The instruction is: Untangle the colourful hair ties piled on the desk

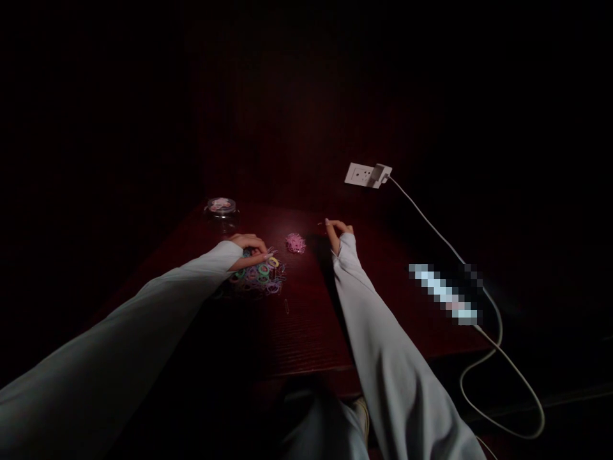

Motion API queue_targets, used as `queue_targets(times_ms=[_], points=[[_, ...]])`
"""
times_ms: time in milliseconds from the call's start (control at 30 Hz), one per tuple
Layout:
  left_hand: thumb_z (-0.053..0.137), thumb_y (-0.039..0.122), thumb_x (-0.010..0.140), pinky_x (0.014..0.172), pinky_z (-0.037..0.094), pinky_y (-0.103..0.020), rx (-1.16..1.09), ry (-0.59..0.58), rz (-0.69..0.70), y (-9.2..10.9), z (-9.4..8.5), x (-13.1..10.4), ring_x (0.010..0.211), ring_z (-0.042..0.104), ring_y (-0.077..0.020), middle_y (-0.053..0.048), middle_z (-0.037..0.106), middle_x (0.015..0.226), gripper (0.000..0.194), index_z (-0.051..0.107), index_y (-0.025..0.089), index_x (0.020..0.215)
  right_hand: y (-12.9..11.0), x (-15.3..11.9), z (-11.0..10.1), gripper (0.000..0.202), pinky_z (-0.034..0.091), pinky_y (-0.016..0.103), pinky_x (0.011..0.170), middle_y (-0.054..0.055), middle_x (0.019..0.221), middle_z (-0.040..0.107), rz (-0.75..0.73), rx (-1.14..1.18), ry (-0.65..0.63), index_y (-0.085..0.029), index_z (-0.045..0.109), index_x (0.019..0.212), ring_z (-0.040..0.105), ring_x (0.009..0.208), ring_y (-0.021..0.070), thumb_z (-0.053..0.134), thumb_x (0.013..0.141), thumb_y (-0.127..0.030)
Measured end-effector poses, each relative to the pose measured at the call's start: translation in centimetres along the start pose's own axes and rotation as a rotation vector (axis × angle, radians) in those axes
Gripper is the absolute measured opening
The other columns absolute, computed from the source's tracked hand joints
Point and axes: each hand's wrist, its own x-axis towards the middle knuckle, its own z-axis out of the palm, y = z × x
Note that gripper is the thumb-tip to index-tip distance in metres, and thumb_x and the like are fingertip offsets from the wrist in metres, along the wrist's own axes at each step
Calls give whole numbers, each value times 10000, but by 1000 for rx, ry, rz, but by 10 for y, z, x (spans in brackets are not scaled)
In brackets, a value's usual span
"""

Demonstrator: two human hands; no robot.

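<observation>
On the dark red table (306, 338) lies a heap of small coloured bands (261, 278), purple, green and yellow among them. My left hand (253, 249) rests over the heap's upper edge, its fingers closed together near a yellow band; what they hold, if anything, is too small to name. A smaller pile of pink bands (295, 243) sits between my hands. To the right of it, my right hand (339, 231) is pinched, with a tiny pale object beside the fingertips that I cannot make out.
A clear round container (222, 207) stands at the back left. A white socket with a charger (368, 175) is behind on the right. Its white cable (426, 220) runs past a blurred-out device (443, 294) and hangs off the table.
</observation>
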Motion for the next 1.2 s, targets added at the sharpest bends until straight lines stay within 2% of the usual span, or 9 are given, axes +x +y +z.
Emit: queue_targets(times_ms=[33, 133, 233, 367, 567, 700, 867, 1000, 1200], points=[[634, 462, 988, 793, 460, -300, 4, 1, 2, -2, 1, 0, 770, 581, -181, -16, 657, 747, 338, 762, 203, 812, -13, -4, 3, 511, 420, 412, 1017, 71, 939, 743, -55, 30, -21, -253, 838, 979, 570, 984, 253, 543, 1028, -668], [636, 465, 977, 765, 445, -287, 17, 4, 9, -8, 3, 1, 766, 582, -179, -11, 653, 739, 331, 769, 209, 816, -45, -21, 17, 314, 411, 405, 1006, 53, 956, 746, -242, 115, -263, -300, 860, 1030, 566, 1000, 247, 702, 989, -568], [627, 475, 981, 753, 439, -284, 23, -1, 25, -12, 4, 2, 774, 585, -182, -15, 671, 753, 333, 776, 218, 829, -62, -35, 28, 278, 409, 396, 986, 52, 990, 743, -304, 135, -419, -342, 874, 1064, 545, 1021, 247, 744, 977, -571], [619, 497, 990, 771, 445, -284, 22, -9, 40, -12, 5, 3, 788, 596, -183, -17, 677, 756, 363, 769, 219, 812, -63, -42, 32, 315, 408, 382, 967, 57, 1005, 727, -301, 121, -447, -349, 878, 1058, 520, 1040, 248, 732, 976, -616], [628, 511, 978, 763, 432, -278, 26, -2, 30, -12, 5, 3, 762, 570, -177, -6, 645, 716, 365, 768, 219, 808, -61, -42, 41, 320, 409, 397, 978, 55, 949, 715, -263, 158, -382, -300, 864, 888, 542, 1013, 239, 762, 959, -596], [623, 541, 969, 743, 427, -281, 22, 1, 29, -14, 5, 4, 736, 554, -175, -5, 633, 698, 398, 756, 213, 787, -45, -22, 35, 334, 413, 407, 986, 53, 924, 717, -199, 147, -251, -276, 846, 854, 576, 976, 231, 781, 927, -595], [623, 510, 987, 762, 445, -284, 18, 10, 9, -10, 3, 3, 750, 573, -177, -9, 634, 718, 373, 764, 214, 808, 11, 5, -11, 448, 444, 428, 1010, 88, 1014, 779, 128, -7, 100, -236, 854, 939, 619, 1028, 277, 648, 953, -634], [627, 487, 992, 763, 452, -286, 0, 15, 13, -6, 2, 1, 753, 585, -178, -15, 662, 742, 354, 780, 212, 830, 49, -4, -35, 385, 445, 440, 1046, 98, 1116, 789, 295, -188, 100, -263, 874, 898, 573, 1229, 344, 719, 880, -615], [623, 490, 1002, 790, 467, -290, 9, 19, 14, -1, 0, 2, 777, 604, -181, -26, 695, 755, 374, 793, 206, 828, 51, -12, -22, 348, 398, 485, 1081, 80, 1177, 758, 252, -229, -11, -277, 878, 832, 551, 1205, 329, 748, 862, -598]])
